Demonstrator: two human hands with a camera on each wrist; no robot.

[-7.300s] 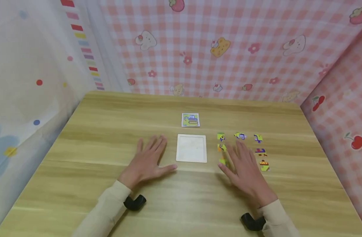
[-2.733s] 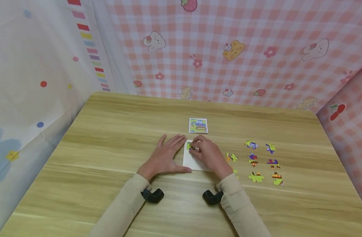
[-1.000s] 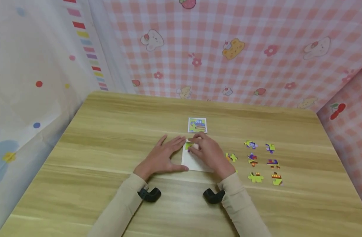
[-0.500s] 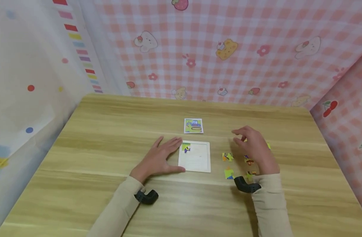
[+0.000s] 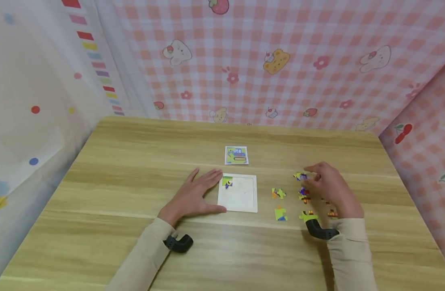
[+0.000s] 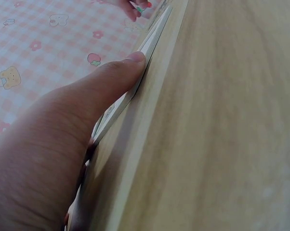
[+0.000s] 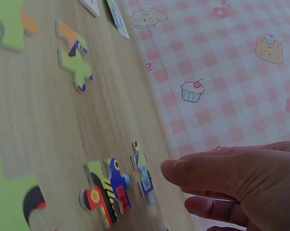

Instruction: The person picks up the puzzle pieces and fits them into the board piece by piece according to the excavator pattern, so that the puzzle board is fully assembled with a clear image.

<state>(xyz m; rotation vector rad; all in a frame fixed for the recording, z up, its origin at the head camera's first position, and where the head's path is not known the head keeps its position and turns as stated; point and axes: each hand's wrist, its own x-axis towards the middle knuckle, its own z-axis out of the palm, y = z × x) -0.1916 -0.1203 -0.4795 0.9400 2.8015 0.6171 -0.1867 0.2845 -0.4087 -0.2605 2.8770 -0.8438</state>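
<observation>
My left hand (image 5: 191,198) rests against the left side of a white square puzzle tray (image 5: 240,204), fingers fairly straight. In the left wrist view its thumb (image 6: 116,77) touches the tray's edge. One green puzzle piece (image 5: 227,182) with a yellow and purple print lies in the tray's top left corner. On the right, my right hand (image 5: 333,188) hovers over the loose pieces, its thumb and index fingertips apart beside a green and purple puzzle piece (image 5: 300,176). In the right wrist view that puzzle piece (image 7: 143,175) lies on the table near the thumb tip, with nothing gripped.
Other loose pieces lie right of the tray, among them an orange and green piece (image 5: 279,193), a green and blue piece (image 5: 281,213) and a purple and red piece (image 5: 304,194). A picture card (image 5: 236,155) of a digger lies behind the tray. A checked curtain (image 5: 204,60) hangs behind the table.
My right hand has left the corner piece in the tray and moved right over the loose pieces, lowering in the last half second. The left hand stays at the tray's left side.
</observation>
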